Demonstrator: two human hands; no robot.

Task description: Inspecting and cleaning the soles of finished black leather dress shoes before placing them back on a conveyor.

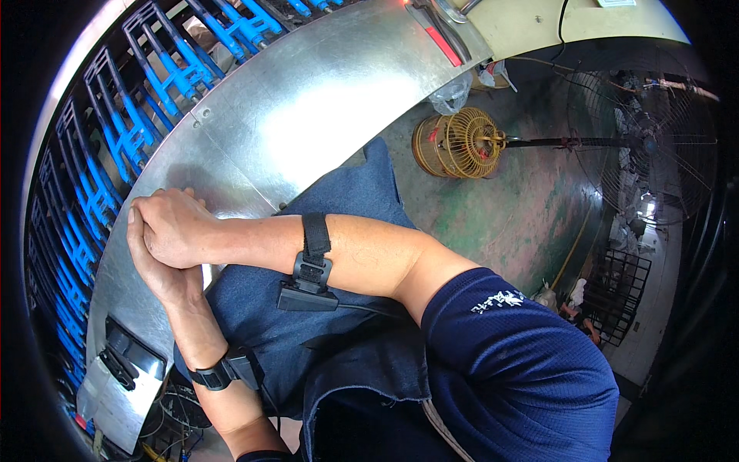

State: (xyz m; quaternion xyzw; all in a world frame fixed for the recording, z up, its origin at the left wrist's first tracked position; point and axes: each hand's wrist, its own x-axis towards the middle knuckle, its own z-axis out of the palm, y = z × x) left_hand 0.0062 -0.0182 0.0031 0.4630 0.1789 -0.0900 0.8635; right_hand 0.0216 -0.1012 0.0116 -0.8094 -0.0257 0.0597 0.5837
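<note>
**Hands Clasped Over the Metal Desk**

We have our right hand (181,231) folded against our left hand (158,271), above the near edge of the shiny desk (231,173). The right fingers look curled; the left ones are partly hidden. We cannot tell how far either set is open, or whether anything sits between the palms. The blue frames (115,138) stand in a row along the desk's far side, apart from our hands.

To hold this pose well, we would judge it best to let the wrists stay loose, bear lightly on the desk edge, and leave the cable of the right wrist strap (314,250) slack.
</note>
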